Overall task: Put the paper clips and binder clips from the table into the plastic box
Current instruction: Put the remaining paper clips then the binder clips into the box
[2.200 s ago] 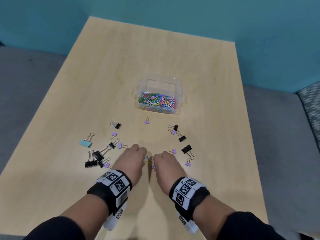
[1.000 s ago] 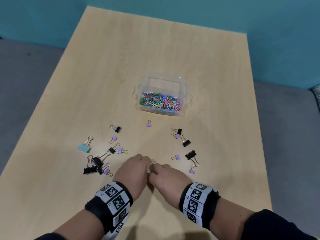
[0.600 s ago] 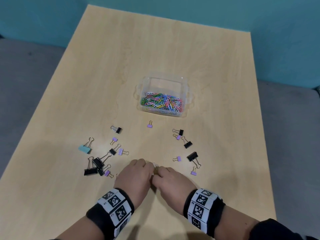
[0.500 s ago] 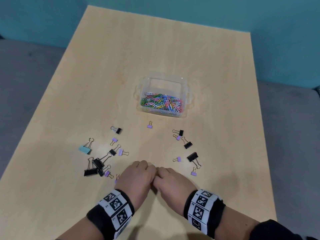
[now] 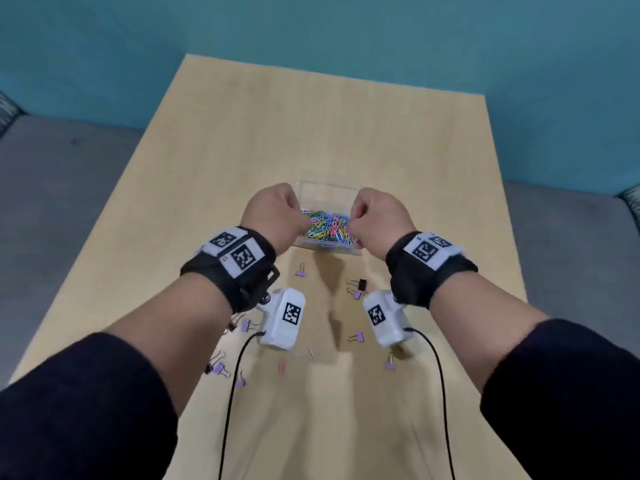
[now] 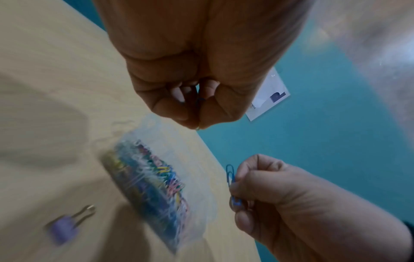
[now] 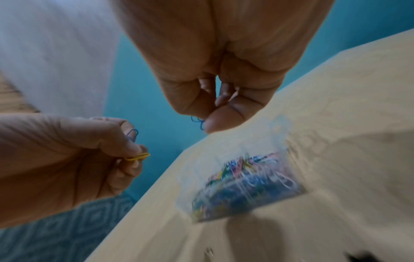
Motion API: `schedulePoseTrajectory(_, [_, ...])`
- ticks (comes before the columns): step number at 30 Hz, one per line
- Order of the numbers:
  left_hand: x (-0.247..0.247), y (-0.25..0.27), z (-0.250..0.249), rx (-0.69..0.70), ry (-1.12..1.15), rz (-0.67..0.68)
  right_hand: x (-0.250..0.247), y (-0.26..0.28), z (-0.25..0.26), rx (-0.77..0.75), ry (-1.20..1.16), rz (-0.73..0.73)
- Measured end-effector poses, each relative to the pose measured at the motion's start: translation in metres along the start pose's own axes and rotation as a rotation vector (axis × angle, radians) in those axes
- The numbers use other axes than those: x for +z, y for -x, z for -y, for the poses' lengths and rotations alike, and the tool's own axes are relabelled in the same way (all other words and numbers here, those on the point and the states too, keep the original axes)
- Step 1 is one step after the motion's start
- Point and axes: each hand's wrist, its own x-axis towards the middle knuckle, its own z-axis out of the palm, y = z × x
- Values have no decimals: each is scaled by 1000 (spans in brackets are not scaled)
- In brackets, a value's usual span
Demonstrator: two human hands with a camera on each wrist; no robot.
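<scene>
The clear plastic box [image 5: 329, 188] holds a heap of coloured paper clips [image 5: 327, 228]. Both hands hover over it with fingers curled. My left hand [image 5: 299, 220] pinches a blue paper clip [image 7: 132, 134] and a yellow paper clip [image 7: 137, 156]. My right hand [image 5: 353, 225] pinches blue paper clips [image 6: 230, 174] between thumb and fingers. Purple binder clips [image 5: 300, 271] and a black binder clip [image 5: 361, 283] lie on the table nearer me. A red paper clip [image 5: 281, 367] lies there too.
The wooden table [image 5: 311, 126] ends at a teal wall behind. More purple binder clips [image 5: 356, 337] lie under my forearms, partly hidden. Black cables [image 5: 228, 393] hang from the wrist cameras. Grey seating flanks the table on both sides.
Both hands have risen from the near part of the table and moved forward over the box, carrying the paper clips they picked up there.
</scene>
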Motion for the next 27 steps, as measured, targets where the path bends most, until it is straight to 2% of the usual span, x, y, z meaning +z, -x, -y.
schedulePoseTrajectory(4, [-3,-15,0,3,115,43,-5,-16,4,50,-129,-31])
schedulePoseTrajectory(6, [-9,-7,17,-5,155,-4,-6,-8,-8,36,-98,-94])
schedulePoseTrajectory(8, [-12,15,38,5,79,-31,1,17,-24,22,-48,-98])
schedulePoseTrajectory(11, [-3,67,70,35,-247,100,30,76,-42,-53,75,49])
schedulePoseTrajectory(13, [13,104,86,-15,-444,249,54,113,-50,-100,211,197])
schedulePoseTrajectory(15, [31,132,97,-62,-563,328,74,137,-55,-111,313,297])
schedulePoseTrajectory(17, [45,148,103,-58,-615,306,88,148,-58,-109,366,306])
schedulePoseTrajectory(22, [58,151,108,-54,-534,242,102,146,-55,-82,437,260])
schedulePoseTrajectory(27, [61,157,110,75,-622,223,104,140,-46,-7,436,292])
